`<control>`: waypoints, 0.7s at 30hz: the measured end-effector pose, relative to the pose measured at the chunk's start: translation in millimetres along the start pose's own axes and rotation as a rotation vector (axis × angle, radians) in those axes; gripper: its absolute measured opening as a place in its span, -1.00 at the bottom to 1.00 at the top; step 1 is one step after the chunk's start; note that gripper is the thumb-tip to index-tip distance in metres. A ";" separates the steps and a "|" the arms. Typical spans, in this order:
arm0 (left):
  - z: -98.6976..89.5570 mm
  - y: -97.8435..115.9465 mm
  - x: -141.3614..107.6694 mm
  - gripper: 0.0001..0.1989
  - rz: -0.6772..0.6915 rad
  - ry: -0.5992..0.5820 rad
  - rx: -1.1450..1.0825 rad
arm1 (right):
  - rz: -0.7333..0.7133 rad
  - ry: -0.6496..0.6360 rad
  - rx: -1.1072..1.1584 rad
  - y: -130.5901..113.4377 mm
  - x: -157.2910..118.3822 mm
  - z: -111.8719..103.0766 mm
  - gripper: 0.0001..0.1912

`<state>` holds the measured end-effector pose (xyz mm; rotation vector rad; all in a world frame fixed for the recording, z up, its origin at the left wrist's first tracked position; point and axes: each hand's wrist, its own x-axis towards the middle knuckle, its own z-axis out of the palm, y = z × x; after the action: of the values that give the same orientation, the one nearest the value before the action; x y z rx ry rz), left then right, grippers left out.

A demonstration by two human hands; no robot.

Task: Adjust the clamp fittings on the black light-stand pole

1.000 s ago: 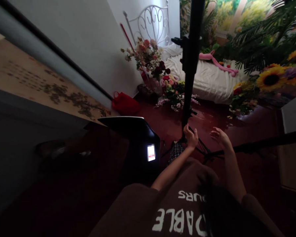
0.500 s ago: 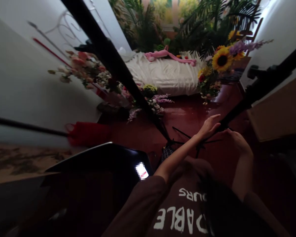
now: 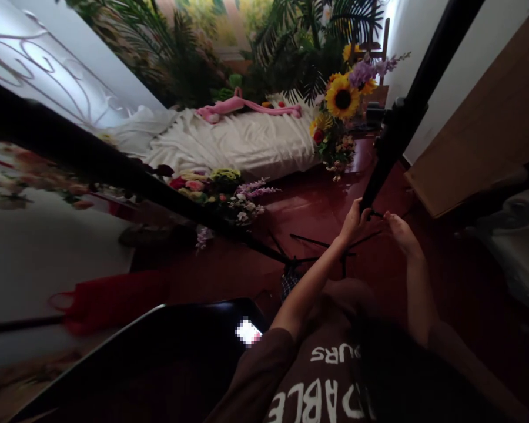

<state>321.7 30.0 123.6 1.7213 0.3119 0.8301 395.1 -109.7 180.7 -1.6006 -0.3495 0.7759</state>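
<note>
Head view, looking down past a brown cotton T-shirt (image 3: 321, 358) with white printed letters, shows two bare hands held out over a glossy dark-red floor (image 3: 317, 200). The left hand (image 3: 353, 222) closes narrowly around the lower end of a long black tubular stand pole (image 3: 404, 135), which slants away to the far right and carries one chunky black clamp (image 3: 390, 113). The right hand (image 3: 403, 236) sits just beside it, half open with curled fingers, close to a thin black strap (image 3: 376, 214); whether it touches the strap, I cannot tell.

A second black pole (image 3: 114, 171) crosses from the left edge toward thin, splayed black tripod legs (image 3: 317, 244) near the person. Far off lies a rumpled white bedspread (image 3: 229, 141) with one long pink plush toy (image 3: 247, 106) on it. To its right stands a bouquet with a large yellow sunflower (image 3: 342, 98), and a loose heap of pink, yellow and lilac flowers (image 3: 216, 191) lies on the floor. Nearer left are a red fabric bag (image 3: 110, 302) and a dark, glossy curved panel (image 3: 136, 358).
</note>
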 end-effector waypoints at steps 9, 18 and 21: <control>5.0 -1.6 1.7 -0.71 0.011 0.042 0.031 | 0.013 0.005 -0.210 -7.8 20.8 -6.3 -0.42; 7.7 -4.8 0.6 -0.71 0.056 0.091 0.030 | 0.130 -0.158 -0.302 -28.4 26.2 -5.3 -0.37; 8.2 -6.7 0.4 -0.69 0.077 0.105 0.038 | 0.101 -0.189 -0.178 -24.4 24.4 -3.4 -0.38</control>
<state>328.9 26.3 116.7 1.7373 0.3352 0.9787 420.1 -92.2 197.3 -1.7256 -0.4877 1.0007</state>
